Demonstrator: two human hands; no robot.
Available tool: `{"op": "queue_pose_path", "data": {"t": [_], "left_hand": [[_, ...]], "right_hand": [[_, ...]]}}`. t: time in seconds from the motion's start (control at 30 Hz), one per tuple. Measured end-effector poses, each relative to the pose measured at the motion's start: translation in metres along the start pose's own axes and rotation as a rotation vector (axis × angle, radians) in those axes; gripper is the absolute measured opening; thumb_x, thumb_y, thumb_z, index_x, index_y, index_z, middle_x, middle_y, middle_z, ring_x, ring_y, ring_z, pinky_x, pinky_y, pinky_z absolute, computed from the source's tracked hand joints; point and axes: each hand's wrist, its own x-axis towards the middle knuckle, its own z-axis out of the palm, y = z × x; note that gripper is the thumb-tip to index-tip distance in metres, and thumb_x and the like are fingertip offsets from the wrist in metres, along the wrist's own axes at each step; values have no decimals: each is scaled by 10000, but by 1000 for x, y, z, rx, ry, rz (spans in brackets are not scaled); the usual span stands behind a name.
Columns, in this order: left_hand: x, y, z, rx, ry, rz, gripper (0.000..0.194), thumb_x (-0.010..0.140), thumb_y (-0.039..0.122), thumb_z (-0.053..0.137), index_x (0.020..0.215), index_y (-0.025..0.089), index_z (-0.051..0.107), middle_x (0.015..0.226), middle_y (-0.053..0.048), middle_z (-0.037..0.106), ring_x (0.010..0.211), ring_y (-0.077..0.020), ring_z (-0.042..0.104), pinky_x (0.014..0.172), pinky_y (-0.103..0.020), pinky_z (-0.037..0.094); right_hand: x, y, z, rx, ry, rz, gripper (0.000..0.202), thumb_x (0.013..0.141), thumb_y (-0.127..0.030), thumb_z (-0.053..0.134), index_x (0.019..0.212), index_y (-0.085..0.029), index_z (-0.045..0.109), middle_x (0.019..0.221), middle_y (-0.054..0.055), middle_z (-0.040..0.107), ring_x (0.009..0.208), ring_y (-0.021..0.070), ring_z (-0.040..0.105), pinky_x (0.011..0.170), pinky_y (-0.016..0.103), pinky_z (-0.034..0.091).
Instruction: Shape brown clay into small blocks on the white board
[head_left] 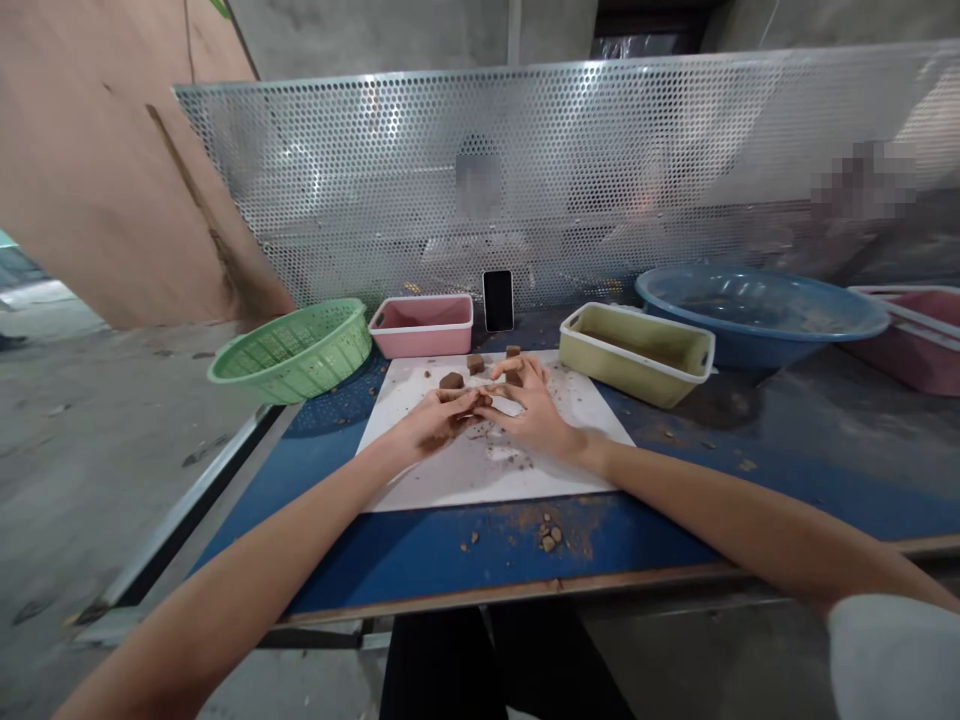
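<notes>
My left hand (pixel 441 420) and my right hand (pixel 534 415) meet over a white board (pixel 420 478). Their fingertips are closed together around a small brown lump, mostly hidden by the fingers. Just beyond my left hand lies a brown clay-like chunk (pixel 451 381). Farther back on the board is a second, blocky brown chunk (pixel 475 364). Another brown chunk (pixel 513 352) sits behind my right hand, whose index finger is raised and bent. Dark crumbs are scattered on the board below my hands.
Behind the board stand a pink basin (pixel 427 342), an upright phone (pixel 498 301) and a light green tub (pixel 626 362). A green basket (pixel 300 355) is left; a large blue basin (pixel 757 325) is right. Broken bits (pixel 550 538) lie near the table's front edge. Perforated metal sheet (pixel 405 200) rises behind.
</notes>
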Motion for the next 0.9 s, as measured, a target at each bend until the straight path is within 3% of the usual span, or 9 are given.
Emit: {"op": "queue_pose_path", "data": {"t": [0.23,0.4,0.6,0.9], "left_hand": [[0,-5,-1,23,9,45,392,634,401,1024,801,100,838,886,-118,790,862,-182,716,826,-277,544],[-1,-8,0,-40,38,8,345,657,317,1020,851,95,843,861,-107,792,811,-139,694,790,-245,531],[0,-11,0,-107,66,-35,275,662,236,1016,792,88,824,811,-85,774,813,-124,699,825,-226,553],[-6,-9,5,-155,16,-34,244,737,247,979,868,103,832,811,-73,757,753,-116,681,757,-221,543]], "right_hand": [[-4,-4,2,-57,4,-2,311,926,-470,797,1201,-329,772,1208,93,622,1196,340,575,1064,609,447],[-5,-5,2,-60,25,-6,207,974,-444,739,1110,-299,798,1144,105,639,1134,339,589,1013,606,458],[-6,-5,3,-37,57,-31,121,960,-414,753,1052,-345,792,1110,93,650,1117,348,588,991,623,471],[-5,-2,0,-19,63,17,174,953,-427,764,1088,-322,798,1095,79,605,1121,297,586,1074,593,469]]}}
